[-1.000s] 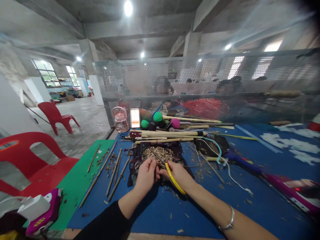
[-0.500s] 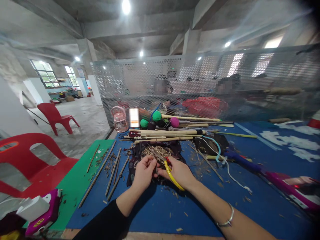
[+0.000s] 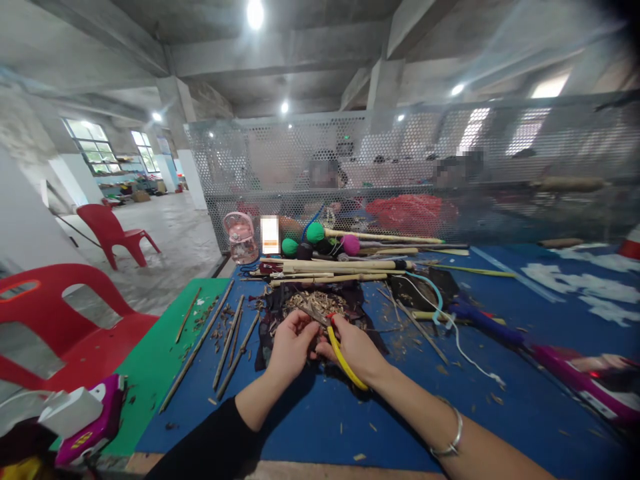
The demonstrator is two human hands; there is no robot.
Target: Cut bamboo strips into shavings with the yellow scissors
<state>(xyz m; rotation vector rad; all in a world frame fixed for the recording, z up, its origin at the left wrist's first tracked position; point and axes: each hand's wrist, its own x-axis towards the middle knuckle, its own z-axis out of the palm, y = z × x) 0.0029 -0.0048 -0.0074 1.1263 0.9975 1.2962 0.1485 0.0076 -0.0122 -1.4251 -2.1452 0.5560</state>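
Observation:
Scissors with yellow-and-red handles (image 3: 345,361) are in my right hand (image 3: 356,347), the yellow loop hanging below it and the blades pointing up and left. Close beside it, my left hand (image 3: 291,343) is closed, thumb against fingers; whatever it pinches is too small or hidden to make out. Both hands are over a dark cloth (image 3: 273,313) that bears a heap of brown chopped plant bits (image 3: 320,301). Small scraps also lie on the blue table covering around it.
Thin sticks (image 3: 197,347) lie left of the cloth, and pale bamboo rods (image 3: 345,267) lie behind it. Green and magenta yarn balls (image 3: 315,232), a pink bottle (image 3: 241,240) and a lit screen stand by the perforated metal partition (image 3: 280,160). A red chair (image 3: 95,333) is at left.
Both hands stay over the cloth with only slight shifts of the fingers. The scissors remain in my right hand, and the whole view has moved slightly.

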